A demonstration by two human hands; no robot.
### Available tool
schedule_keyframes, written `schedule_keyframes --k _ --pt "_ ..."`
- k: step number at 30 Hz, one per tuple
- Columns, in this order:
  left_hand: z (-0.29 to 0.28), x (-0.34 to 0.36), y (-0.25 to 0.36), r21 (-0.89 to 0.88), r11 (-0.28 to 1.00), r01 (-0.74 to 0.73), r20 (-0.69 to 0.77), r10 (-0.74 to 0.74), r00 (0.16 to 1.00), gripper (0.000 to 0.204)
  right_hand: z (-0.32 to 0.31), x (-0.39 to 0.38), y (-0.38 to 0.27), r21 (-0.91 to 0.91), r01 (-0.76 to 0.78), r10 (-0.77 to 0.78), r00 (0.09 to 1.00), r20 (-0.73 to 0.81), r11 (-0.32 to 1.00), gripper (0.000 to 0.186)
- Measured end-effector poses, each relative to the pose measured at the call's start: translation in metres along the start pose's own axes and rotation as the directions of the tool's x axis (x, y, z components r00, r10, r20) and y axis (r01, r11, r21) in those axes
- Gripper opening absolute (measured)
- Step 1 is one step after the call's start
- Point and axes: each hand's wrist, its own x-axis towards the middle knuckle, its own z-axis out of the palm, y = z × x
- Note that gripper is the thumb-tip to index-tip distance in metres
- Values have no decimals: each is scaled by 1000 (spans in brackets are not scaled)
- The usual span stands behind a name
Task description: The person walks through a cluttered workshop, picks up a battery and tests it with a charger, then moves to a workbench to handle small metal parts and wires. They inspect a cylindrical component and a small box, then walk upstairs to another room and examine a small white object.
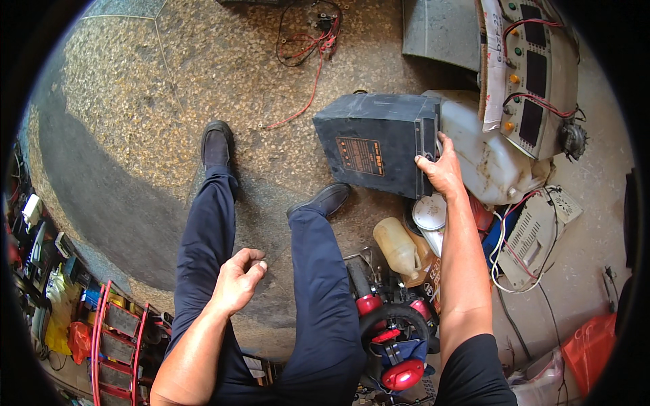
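A dark grey, boxy battery case [393, 141] with an orange printed panel stands on the floor beyond my right foot. My right hand [443, 169] grips its right end, thumb on the near side and the fingers over the end, partly hidden. My left hand [239, 279] hangs over my legs, apart from the case. Its fingers curl loosely inward, with nothing visible between thumb and forefinger.
Behind the case are a cloudy plastic tank [484, 145] and a panel with displays and knobs [535, 74]. Red and black wires [325, 44] lie on the speckled floor. A yellowish jug [396, 247] and a red-and-black wheeled item [399, 345] are nearer. A red rack [120, 342] stands at left.
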Motion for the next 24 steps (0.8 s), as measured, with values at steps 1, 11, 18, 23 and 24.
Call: schedule_keyframes --k 1,11,18,23,24 --pt "0 0 1 -4 1000 4 1 -4 1000 30 0 0 0 4 1 -1 1000 6 1000 92" --pt "3 -1 6 -19 999 35 -5 -35 999 27 -15 -3 1 12 68 -69 991 113 998 89" --pt "3 0 4 -48 999 23 3 -23 1000 27 -13 -1 8 48 47 -53 989 139 998 88" --pt "3 1 2 -51 998 37 2 -37 999 26 -12 -2 10 30 79 -82 989 125 996 87" --pt "3 1 2 -50 999 18 1 -18 1000 26 -12 -2 10 5 81 -81 990 119 997 87"
